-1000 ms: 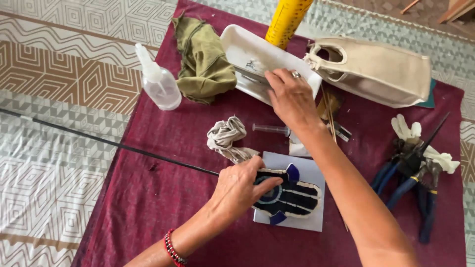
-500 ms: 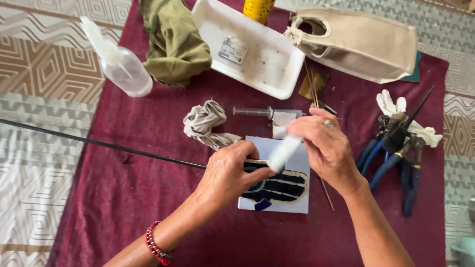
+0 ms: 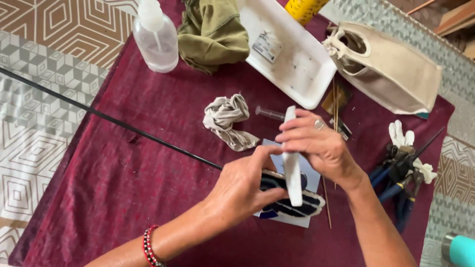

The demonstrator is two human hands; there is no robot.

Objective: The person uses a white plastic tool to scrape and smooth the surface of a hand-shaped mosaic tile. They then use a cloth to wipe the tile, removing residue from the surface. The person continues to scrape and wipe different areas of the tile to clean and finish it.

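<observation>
White flat strip (image 3: 292, 168), long and narrow, sits upright-ish in your right hand (image 3: 319, 146); the fingers (image 3: 297, 133) are clamped on its upper part, thumb hidden behind it. Its lower end comes down over the dark blue-and-white patterned piece (image 3: 297, 205). Your left hand (image 3: 242, 190) presses on that piece, fingers together and curled over its left end, thumb tip just beside the strip. The piece lies on a pale card (image 3: 309, 173) on the maroon cloth (image 3: 138, 188) covering the counter.

A thin black rod (image 3: 99, 113) runs from the far left edge across the cloth and goes under your left hand. Red-and-black bead bracelet (image 3: 148, 244) on the left wrist, ring on a right finger.

Further out: crumpled grey rag (image 3: 227, 121) just beyond the hands, a small clear syringe (image 3: 269, 113) beside it, white tray (image 3: 287, 54), olive cloth (image 3: 213, 34), clear spray bottle (image 3: 156, 42), beige fabric bag (image 3: 391, 69). Blue-handled pliers (image 3: 396, 183) and a white glove (image 3: 403, 138) lie right of your right forearm. Thin wooden sticks (image 3: 335, 106) near the tray.
</observation>
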